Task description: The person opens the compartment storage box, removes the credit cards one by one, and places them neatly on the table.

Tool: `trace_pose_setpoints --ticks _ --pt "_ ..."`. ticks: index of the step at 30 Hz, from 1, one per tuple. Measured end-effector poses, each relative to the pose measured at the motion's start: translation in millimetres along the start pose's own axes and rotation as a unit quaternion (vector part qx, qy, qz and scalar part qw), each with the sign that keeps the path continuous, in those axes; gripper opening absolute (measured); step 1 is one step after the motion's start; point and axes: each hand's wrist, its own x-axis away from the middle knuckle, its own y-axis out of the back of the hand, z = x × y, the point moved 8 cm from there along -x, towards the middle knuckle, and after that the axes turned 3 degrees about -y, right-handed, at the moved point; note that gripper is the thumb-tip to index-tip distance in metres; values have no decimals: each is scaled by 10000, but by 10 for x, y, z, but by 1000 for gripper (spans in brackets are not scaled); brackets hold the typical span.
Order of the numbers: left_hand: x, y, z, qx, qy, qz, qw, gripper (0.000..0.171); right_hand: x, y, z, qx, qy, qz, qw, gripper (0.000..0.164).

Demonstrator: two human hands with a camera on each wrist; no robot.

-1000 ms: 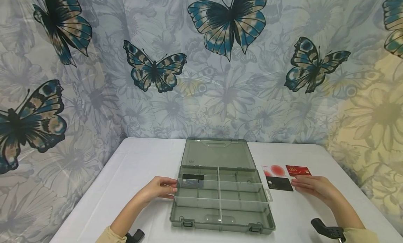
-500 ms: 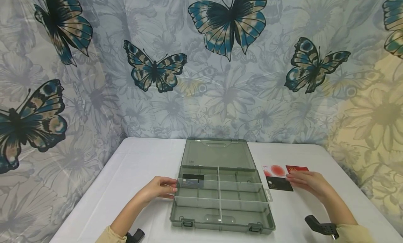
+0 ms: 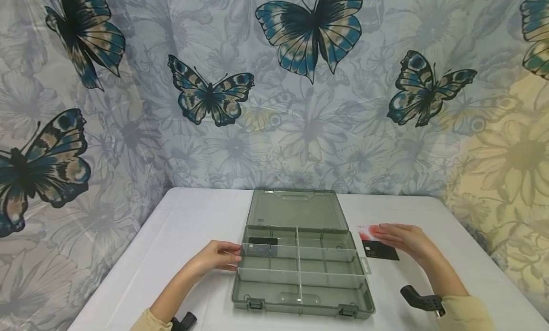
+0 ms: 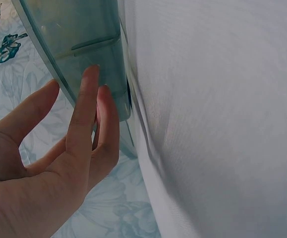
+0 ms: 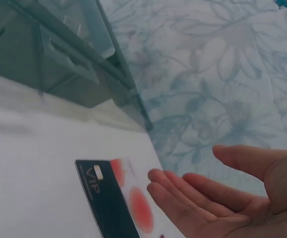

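Observation:
A grey-green divided plastic box [image 3: 309, 308] stands on the table with its lid [image 3: 296, 209] laid back. My left hand [image 3: 214, 255] touches the box's left side with fairly straight fingers; the left wrist view shows the fingertips [image 4: 89, 74] against the wall and the thumb beside the rim. My right hand [image 3: 407, 240] hovers over the cards at the right, fingers extended and holding nothing. Beneath it lie a black VIP card [image 5: 108, 198] and a white card with red circles [image 5: 142, 210], side by side. The red card is hidden behind this hand in the head view.
A dark card [image 3: 268, 241] lies in the box's back left compartment. Clear dividers [image 3: 330, 274] split the box into several sections. White cloth covers the table [image 3: 201, 212], and a butterfly-patterned curtain [image 3: 300, 145] hangs behind and at both sides.
My right hand has moved left and away from me, from beside the black VIP card to over the red and white cards, covering the red one. The left hand and box stay put.

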Motion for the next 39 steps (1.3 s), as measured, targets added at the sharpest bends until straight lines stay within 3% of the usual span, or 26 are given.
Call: trace_pose_setpoints --ticks 3,5,10,20,39 --pt "-7 -3 -1 -25 9 -13 10000 55 -43 -40 7 489 -152 -186 9985 58" --pt "-9 -5 2 -36 20 -17 10000 55 -72 -75 18 581 -190 -191 9979 64" --pt "-9 -6 7 -43 40 -15 10000 54 -132 -175 66 450 -205 -85 9987 64" --pt "-4 4 2 -19 20 -4 10000 54 -227 -374 160 927 -205 -266 9951 65" --pt "-9 -7 13 85 79 82 9999 56 -395 -850 302 705 -225 5 9973 66"
